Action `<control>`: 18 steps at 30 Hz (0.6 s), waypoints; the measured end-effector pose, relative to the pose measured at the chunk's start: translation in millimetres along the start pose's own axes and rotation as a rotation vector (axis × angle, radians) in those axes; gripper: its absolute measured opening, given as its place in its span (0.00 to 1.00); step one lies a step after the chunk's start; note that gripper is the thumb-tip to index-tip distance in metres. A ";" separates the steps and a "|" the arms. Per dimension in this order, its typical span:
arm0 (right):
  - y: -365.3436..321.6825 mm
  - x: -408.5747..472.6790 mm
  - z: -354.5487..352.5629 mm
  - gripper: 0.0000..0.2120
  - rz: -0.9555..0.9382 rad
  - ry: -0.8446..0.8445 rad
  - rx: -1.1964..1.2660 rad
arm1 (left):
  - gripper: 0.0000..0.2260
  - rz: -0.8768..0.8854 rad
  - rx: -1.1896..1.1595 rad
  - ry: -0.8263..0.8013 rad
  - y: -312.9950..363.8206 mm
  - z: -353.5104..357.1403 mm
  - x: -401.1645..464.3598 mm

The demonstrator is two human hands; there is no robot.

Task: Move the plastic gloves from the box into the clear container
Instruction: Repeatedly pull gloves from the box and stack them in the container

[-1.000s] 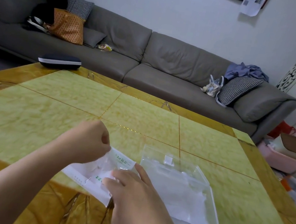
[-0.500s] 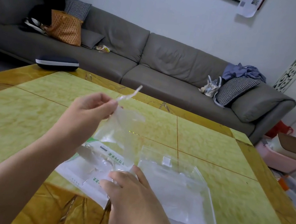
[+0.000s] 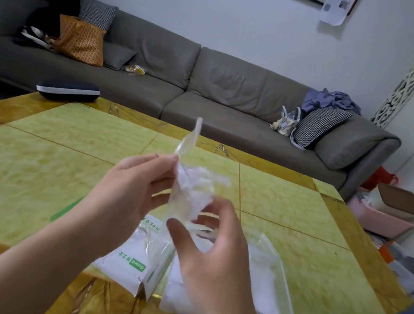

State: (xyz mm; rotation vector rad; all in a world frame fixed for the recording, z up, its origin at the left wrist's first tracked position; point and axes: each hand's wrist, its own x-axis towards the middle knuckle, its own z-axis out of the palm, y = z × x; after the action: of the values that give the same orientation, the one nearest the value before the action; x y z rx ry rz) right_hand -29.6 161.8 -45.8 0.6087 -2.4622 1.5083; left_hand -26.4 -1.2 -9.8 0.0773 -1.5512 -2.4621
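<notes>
Progress: we judge the task is partly done; white plastic already lies in the clear container point(image 3: 277, 284), and one plastic glove point(image 3: 190, 189) is in the air, not yet inside.
Remaining: we must lower this glove into the container; whether the box point(image 3: 129, 264) has more gloves, we cannot tell.
Left hand point(image 3: 127, 193): thumb and fingers pinch the glove near its upper part.
Right hand point(image 3: 212, 255): fingers spread wide, reaching to the glove's lower end; contact is blurred.
Glove position: above the box and the container.
Glove axis: long axis almost vertical, thin tip pointing up.
</notes>
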 end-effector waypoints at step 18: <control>4.7 25.0 -49.0 0.06 0.429 -0.104 0.804 | 0.15 -0.281 0.093 -0.188 -10.9 -6.2 0.6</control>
State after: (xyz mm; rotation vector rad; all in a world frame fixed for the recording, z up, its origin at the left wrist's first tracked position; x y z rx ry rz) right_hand -56.6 200.9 -17.7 0.2576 -2.0580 2.7259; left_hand -27.7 -2.3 -22.2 0.0860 -1.8464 -2.6748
